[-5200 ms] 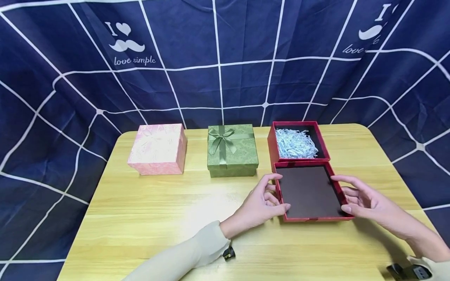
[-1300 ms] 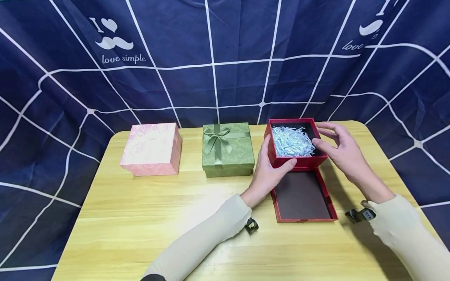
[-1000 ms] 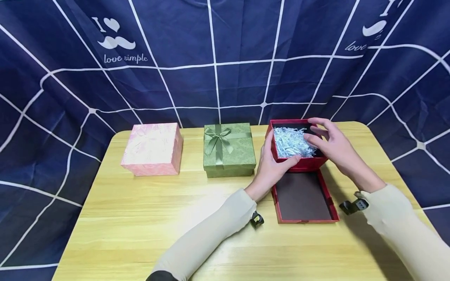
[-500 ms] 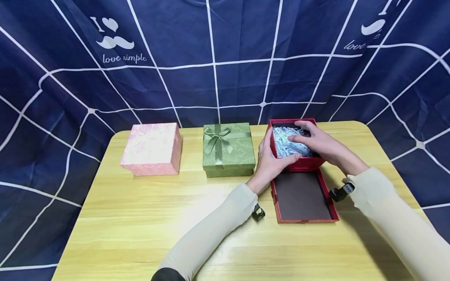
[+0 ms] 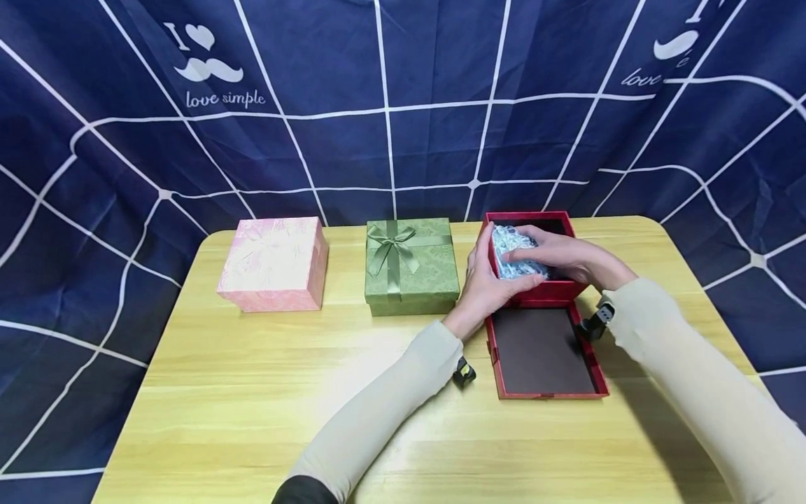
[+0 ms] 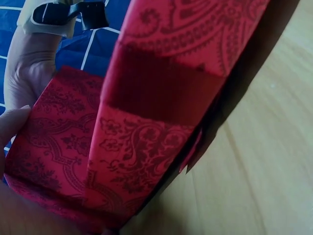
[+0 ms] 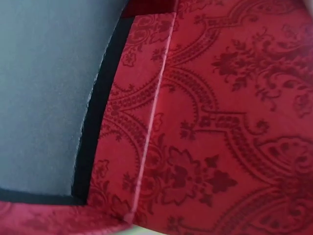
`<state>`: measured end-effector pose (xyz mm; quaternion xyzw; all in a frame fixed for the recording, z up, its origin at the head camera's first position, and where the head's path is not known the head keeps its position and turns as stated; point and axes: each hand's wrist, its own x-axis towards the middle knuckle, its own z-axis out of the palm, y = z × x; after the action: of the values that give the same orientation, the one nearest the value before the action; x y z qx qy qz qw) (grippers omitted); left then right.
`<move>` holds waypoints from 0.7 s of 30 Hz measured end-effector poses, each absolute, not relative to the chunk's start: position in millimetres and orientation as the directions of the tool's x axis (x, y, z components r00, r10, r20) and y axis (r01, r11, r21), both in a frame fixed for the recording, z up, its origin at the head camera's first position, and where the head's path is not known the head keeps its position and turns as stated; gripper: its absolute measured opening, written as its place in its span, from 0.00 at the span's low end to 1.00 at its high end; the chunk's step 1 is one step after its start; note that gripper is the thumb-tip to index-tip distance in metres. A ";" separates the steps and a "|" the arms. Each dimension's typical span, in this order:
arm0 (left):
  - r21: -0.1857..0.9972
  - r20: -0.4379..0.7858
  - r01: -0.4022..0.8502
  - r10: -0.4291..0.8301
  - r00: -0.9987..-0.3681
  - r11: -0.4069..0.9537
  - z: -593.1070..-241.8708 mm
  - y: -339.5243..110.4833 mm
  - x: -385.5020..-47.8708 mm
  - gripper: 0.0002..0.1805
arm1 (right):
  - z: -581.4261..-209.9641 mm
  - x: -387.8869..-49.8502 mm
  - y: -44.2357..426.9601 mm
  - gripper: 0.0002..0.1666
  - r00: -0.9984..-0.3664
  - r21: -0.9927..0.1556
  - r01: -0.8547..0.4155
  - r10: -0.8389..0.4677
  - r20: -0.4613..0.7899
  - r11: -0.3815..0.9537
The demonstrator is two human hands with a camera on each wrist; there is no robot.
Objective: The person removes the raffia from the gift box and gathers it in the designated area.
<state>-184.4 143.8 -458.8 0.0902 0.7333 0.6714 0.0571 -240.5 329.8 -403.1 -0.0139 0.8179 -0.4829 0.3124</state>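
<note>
A red box (image 5: 548, 292) stands at the back right, holding pale blue shredded paper (image 5: 506, 239). My left hand (image 5: 483, 290) grips its left side, thumb across the front wall. Inside the box, my right hand (image 5: 560, 253) has thumb and fingers around the shreds; the fingertips are partly hidden. In front of the box lies the red lid (image 5: 544, 350), dark inside face up. The left wrist view shows the box's patterned wall (image 6: 56, 132) beside my left hand (image 6: 29, 210). In the right wrist view appear the lid's dark inner face (image 7: 44, 98) and red patterned surfaces.
A green box (image 5: 415, 280) with a bow stands left of the red box, and a pink box (image 5: 273, 262) is farther left. Both have lids on. Behind the wooden table (image 5: 252, 406) hangs a blue curtain (image 5: 441, 63) with white lines.
My right hand has moved from the box's right rim leftward and down into the shreds, closing around them. My left hand went from the lid to the box's side, where it keeps its grip.
</note>
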 end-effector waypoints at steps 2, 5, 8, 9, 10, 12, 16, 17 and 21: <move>0.996 0.025 0.044 0.214 -0.977 0.083 -457.5 143.4 -184.7 0.67 | -406.2 -242.6 330.5 0.55 -0.788 -0.811 0.286 -0.356 -0.502 0.511; 0.994 0.019 0.042 0.213 -0.977 0.104 -457.7 143.5 -186.1 0.67 | -409.6 -245.1 331.6 0.54 -0.764 -0.836 0.282 -0.416 -0.493 0.471; 0.992 0.018 0.043 0.207 -0.978 0.120 -457.2 144.1 -187.8 0.68 | -411.7 -247.7 331.6 0.53 -0.743 -0.860 0.283 -0.470 -0.477 0.425; 0.991 0.016 0.043 0.205 -0.979 0.127 -457.1 144.3 -188.3 0.68 | -412.2 -248.5 331.5 0.53 -0.737 -0.865 0.280 -0.484 -0.472 0.418; 0.990 0.016 0.044 0.204 -0.979 0.134 -457.0 144.4 -188.6 0.68 | -412.7 -249.2 331.4 0.54 -0.732 -0.868 0.274 -0.496 -0.467 0.414; 0.989 0.007 0.037 0.205 -0.979 0.143 -456.1 144.6 -188.8 0.69 | -413.6 -250.0 331.3 0.55 -0.723 -0.872 0.258 -0.515 -0.460 0.416; 0.987 -0.023 0.010 0.200 -0.979 0.161 -455.4 144.4 -187.5 0.70 | -416.0 -250.5 331.1 0.58 -0.715 -0.880 0.217 -0.545 -0.438 0.422; 0.986 -0.028 0.005 0.198 -0.980 0.164 -455.2 144.3 -187.2 0.70 | -416.9 -250.7 331.3 0.58 -0.714 -0.883 0.207 -0.552 -0.430 0.420; 0.985 -0.035 0.000 0.201 -0.979 0.170 -455.6 144.3 -186.7 0.70 | -420.0 -252.2 332.8 0.58 -0.710 -0.893 0.170 -0.576 -0.405 0.417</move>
<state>-186.7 144.3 -455.6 0.0660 0.7608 0.6408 0.0784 -252.2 332.8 -420.0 -0.1330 0.7626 -0.5231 0.3565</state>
